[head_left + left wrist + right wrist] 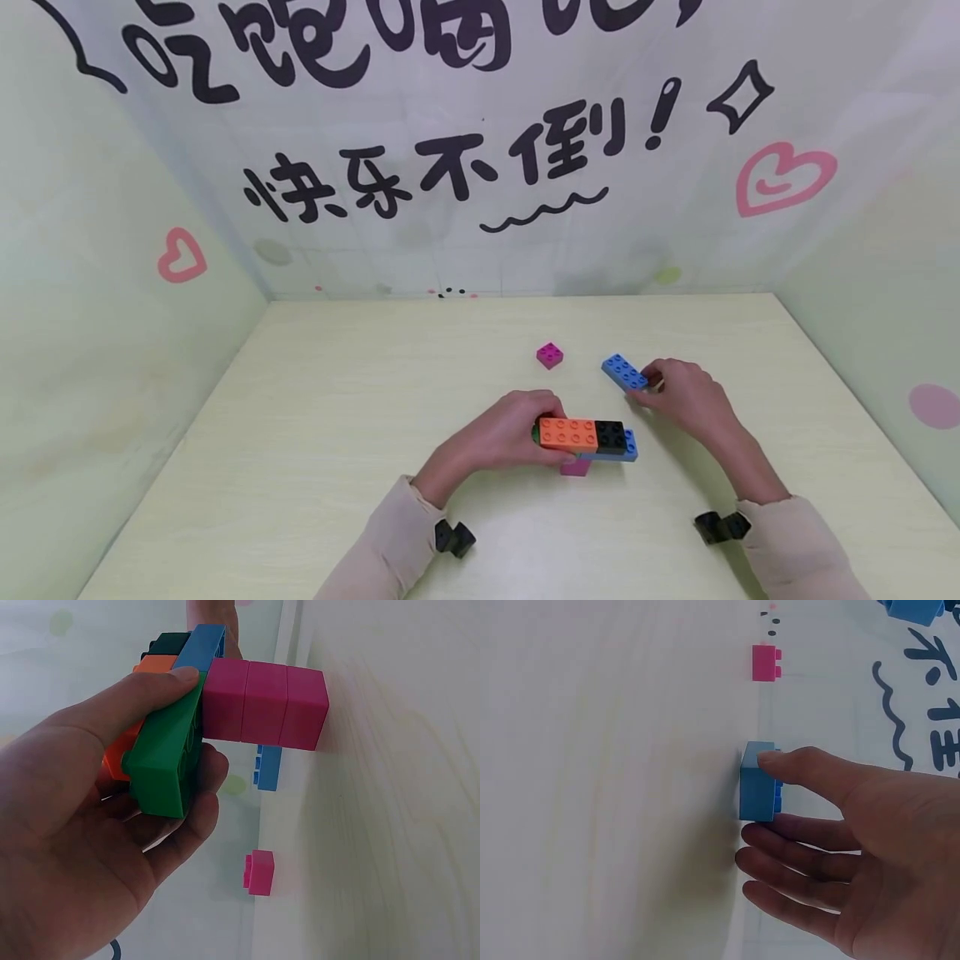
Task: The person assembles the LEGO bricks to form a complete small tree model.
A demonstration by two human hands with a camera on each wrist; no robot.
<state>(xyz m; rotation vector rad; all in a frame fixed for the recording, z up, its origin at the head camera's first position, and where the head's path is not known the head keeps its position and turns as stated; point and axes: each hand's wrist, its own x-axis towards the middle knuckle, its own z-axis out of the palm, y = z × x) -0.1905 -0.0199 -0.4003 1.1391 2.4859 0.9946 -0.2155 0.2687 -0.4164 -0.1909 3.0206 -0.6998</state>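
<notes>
My left hand [513, 429] grips a joined set of toy building bricks by its left end. On top are an orange brick [566, 434] and a black brick [611, 436], with a blue one [201, 646] and a green one [166, 754] beneath. A stack of pink bricks [264, 703] points down from the underside. The thumb lies along the green brick, fingers curled round the other side. Farther right, my right hand [686, 398] pinches the near end of a blue eight-stud brick [621, 371] on the table, thumb on its side.
A small pink four-stud brick [550, 356] sits on the pale wooden table [337, 375], left of the blue brick. Printed sheets with black characters and hearts form the back wall [420, 250] and both sides. Black wrist mounts [454, 539] show at the sleeves.
</notes>
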